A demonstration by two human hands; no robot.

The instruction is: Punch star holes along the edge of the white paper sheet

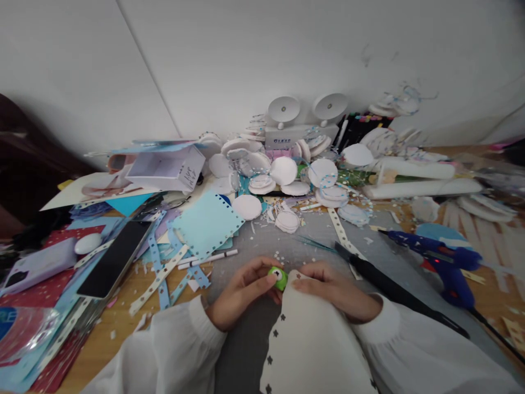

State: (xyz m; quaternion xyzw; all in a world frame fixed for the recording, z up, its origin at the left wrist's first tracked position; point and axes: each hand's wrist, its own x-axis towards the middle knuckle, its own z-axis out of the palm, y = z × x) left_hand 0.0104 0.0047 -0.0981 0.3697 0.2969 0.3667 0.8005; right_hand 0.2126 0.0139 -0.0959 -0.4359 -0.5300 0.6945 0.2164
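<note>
My left hand [248, 285] is closed around a small green paper punch [279, 278], its thumb on the punch's white top. Beside it, my right hand [332, 285] pinches the top corner of a large white paper sheet [315, 339]. That corner touches the punch's right side. Small flower-shaped holes run down the sheet's left edge, and a few show at its lower right. Tiny white paper bits [279, 256] lie just beyond my hands on the grey mat [241, 355].
Left are punched light-blue sheets [205, 224], paper strips [158, 279] and a black phone [115, 260]. Right are a black-handled tool [394, 284] and a blue glue gun [443, 260]. White paper discs [283, 171] and an open white box [164, 167] stand at the back.
</note>
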